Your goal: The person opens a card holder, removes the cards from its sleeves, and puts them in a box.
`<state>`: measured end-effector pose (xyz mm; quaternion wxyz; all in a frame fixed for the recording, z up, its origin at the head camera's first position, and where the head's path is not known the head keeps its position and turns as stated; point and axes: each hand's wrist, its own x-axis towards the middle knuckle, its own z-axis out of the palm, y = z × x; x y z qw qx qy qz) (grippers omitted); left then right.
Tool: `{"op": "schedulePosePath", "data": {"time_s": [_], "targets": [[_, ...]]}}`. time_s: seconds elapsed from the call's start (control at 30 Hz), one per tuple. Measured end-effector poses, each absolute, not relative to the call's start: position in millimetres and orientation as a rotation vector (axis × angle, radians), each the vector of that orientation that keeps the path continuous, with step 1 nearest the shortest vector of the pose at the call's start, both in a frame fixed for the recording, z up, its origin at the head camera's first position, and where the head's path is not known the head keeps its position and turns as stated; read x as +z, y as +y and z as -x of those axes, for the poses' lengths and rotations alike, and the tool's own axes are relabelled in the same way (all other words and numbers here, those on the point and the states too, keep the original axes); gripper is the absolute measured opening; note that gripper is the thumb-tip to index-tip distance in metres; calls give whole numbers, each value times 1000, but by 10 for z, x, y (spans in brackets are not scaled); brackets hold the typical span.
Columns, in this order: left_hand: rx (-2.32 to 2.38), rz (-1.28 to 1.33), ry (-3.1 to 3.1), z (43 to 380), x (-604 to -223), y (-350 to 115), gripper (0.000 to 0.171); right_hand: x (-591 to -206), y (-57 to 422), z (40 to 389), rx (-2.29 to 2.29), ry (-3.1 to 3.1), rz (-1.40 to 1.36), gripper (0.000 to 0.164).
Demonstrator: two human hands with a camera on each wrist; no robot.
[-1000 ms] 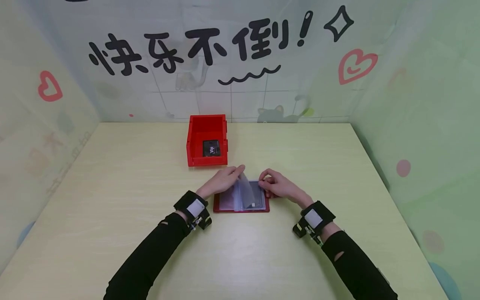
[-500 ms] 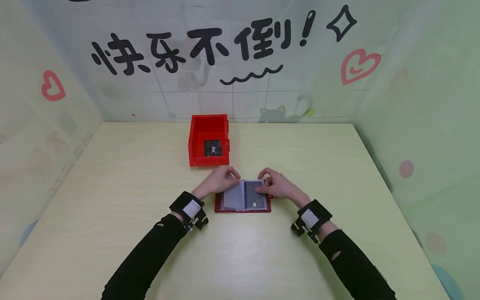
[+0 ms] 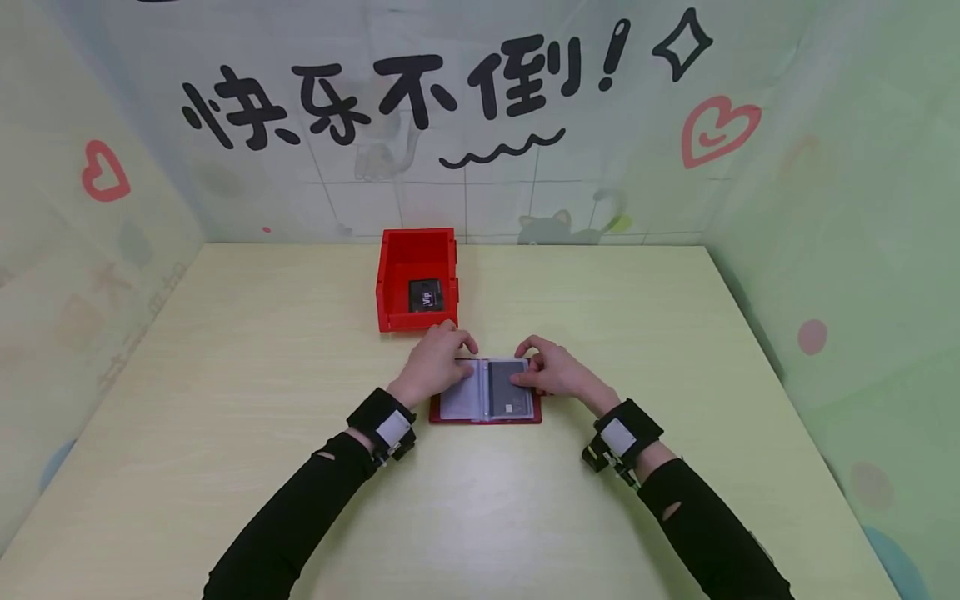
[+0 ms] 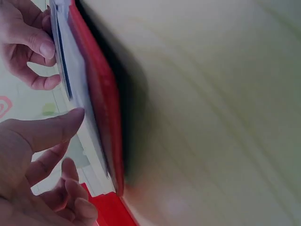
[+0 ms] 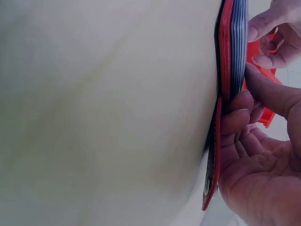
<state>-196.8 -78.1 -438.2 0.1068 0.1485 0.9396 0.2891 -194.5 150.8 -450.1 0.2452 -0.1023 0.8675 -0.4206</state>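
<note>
You've got the red card holder [image 3: 485, 408] lying open on the bench [image 3: 285, 308], right in front of you, just nearer than the red bin [image 3: 417, 323]. Your left hand [image 3: 435, 362] is in over the left page [image 3: 459, 402], thumb tip down near its far edge, the other fingers loosely bent beyond; that grip is fairly wide and clasps nothing. Across to your right hand [image 3: 553, 372], and here the grip is narrow: thumb on top of the right page, fingers curled in at the outer edge, pinching the holder there. Under that thumb's side sits a dark card [image 3: 508, 396] in its clear sleeve. The right wrist view gives you the layers edge-on, the red strap [image 5: 215, 150] sticking out past them with its metal snap [image 5: 207, 185] showing, your curled fingers against it. Up in the bin lies a black card [image 3: 426, 296] with pale lettering. Behind it all, the backdrop [image 3: 300, 208] carries big black characters.
</note>
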Motion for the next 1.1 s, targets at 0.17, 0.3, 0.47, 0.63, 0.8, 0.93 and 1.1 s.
{"op": "schedulePosePath", "data": {"time_s": [0.17, 0.3, 0.47, 0.63, 0.8, 0.93, 1.1], "targets": [[975, -456, 2685, 1932, -4371, -719, 21, -4512, 1506, 1950, -1152, 2372, 295, 37], [1106, -351, 2566, 1926, -4372, -694, 22, -4515, 1501, 1950, -1149, 2376, 302, 37], [1256, -194, 2396, 1947, -4342, -688, 21, -4516, 1505, 1948, -1146, 2376, 303, 37], [1297, -90, 2263, 1966, -4289, -698, 22, -4520, 1508, 1949, -1142, 2378, 304, 37], [1315, -50, 2178, 1971, -4258, -703, 22, -4522, 1506, 1951, -1140, 2379, 299, 37], [1326, -48, 2147, 1971, -4262, -693, 23, -4521, 1506, 1950, -1138, 2374, 290, 37], [1338, -21, 2119, 1989, -4298, -692, 25, -4516, 1502, 1955, -1127, 2376, 293, 38]]}}
